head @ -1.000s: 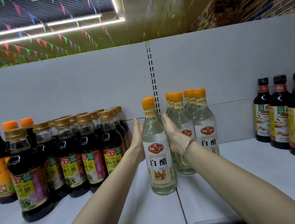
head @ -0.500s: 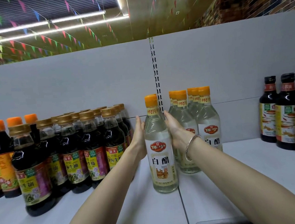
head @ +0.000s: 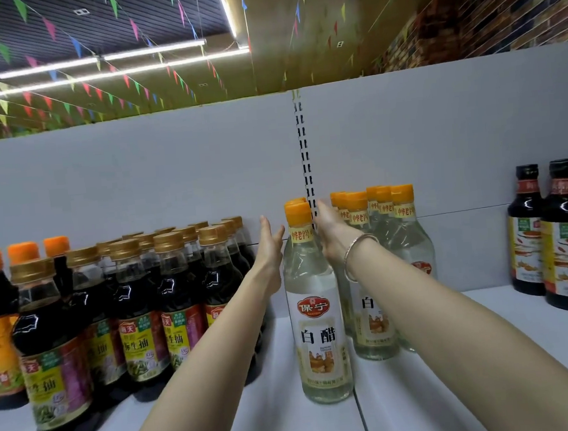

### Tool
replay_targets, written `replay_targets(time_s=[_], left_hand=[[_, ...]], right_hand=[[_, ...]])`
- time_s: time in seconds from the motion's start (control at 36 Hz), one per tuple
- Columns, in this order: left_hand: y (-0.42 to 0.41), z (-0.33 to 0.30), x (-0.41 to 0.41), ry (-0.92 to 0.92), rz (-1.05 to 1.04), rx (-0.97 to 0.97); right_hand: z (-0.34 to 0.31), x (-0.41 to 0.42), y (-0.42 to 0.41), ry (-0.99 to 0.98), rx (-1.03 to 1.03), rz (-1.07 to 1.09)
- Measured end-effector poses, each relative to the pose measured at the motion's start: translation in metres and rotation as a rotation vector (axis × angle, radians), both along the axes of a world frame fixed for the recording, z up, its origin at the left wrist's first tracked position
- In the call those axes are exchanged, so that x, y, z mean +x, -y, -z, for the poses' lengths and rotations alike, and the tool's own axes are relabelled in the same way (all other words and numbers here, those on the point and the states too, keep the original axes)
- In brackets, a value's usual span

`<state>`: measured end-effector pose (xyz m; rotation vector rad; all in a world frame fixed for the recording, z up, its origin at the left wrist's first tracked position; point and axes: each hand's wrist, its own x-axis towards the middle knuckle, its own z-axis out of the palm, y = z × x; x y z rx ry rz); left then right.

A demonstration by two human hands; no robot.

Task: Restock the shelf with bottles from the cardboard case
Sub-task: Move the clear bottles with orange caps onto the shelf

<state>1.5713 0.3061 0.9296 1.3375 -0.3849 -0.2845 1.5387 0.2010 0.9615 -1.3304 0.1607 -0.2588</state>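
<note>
White shelf [head: 273, 419] boards hold rows of bottles under a ceiling strung with little flags. Both hands have slid up past the front white vinegar bottle [head: 317, 315]. The left hand [head: 269, 251] and right hand [head: 332, 237] now reach behind it with straight, loose fingers holding nothing. That bottle stands upright beside the other vinegar bottles [head: 389, 261], so it looks placed.

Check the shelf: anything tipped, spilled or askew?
Nothing tipped or spilled. The front clear vinegar bottle stands upright on the seam between two shelf boards, ahead of its group. Both hands, left and right, flank it.
</note>
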Motion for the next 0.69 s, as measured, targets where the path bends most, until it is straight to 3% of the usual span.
replay_targets(time_s=[0.42, 0.69], left_hand=[[0.007, -0.001, 0.012, 0.074, 0.024, -0.001], [0.007, 0.0, -0.001, 0.0, 0.052, 0.0]], right_hand=[[-0.008, 0.017, -0.002, -0.037, -0.102, 0.008], [-0.003, 0.012, -0.004, -0.035, -0.141, -0.026]])
